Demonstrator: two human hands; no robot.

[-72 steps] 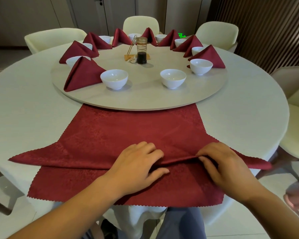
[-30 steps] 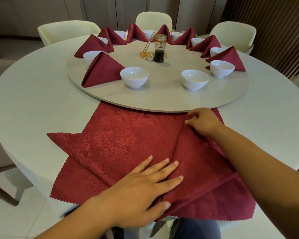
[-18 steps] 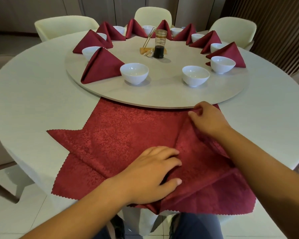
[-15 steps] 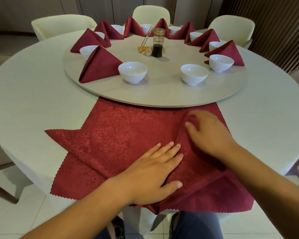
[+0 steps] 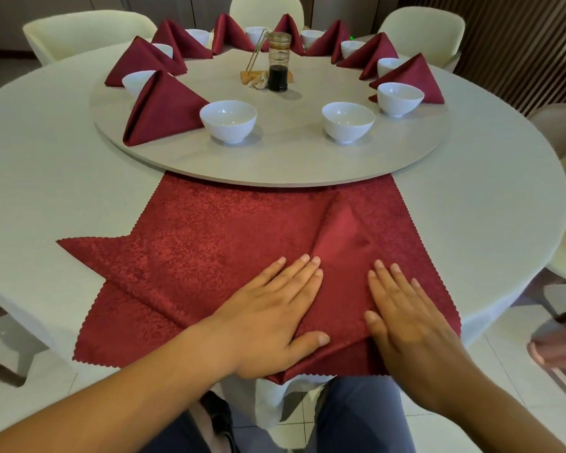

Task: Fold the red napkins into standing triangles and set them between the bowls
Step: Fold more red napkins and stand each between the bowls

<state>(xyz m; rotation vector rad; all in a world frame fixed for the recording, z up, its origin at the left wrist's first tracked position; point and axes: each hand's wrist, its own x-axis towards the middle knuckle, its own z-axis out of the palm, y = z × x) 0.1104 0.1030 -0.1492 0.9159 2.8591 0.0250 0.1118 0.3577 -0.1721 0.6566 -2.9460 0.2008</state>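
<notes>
Pressing down with straight, open fingers (image 5: 294, 273), gripping nothing. Laying the left hand (image 5: 272, 322) along the left edge of a smooth folded flap (image 5: 340, 256) and the right hand (image 5: 409, 325) on its right side, palms flat. Pinning the red napkin (image 5: 216, 243) at the near edge of the tabletop (image 5: 46, 178), with the far hem reaching under the turntable (image 5: 291, 165). Facing white bowls (image 5: 228, 120) and folded triangles (image 5: 164, 107) standing round that turntable

Pressing flat with left hand (image 5: 275, 322) and right hand (image 5: 409, 328) on part-folded napkin (image 5: 226, 243) at bench (image 5: 46, 178) edge; beyond, on turntable (image 5: 291, 155), bowls (image 5: 228, 120) beside standing triangles (image 5: 164, 106).
</notes>
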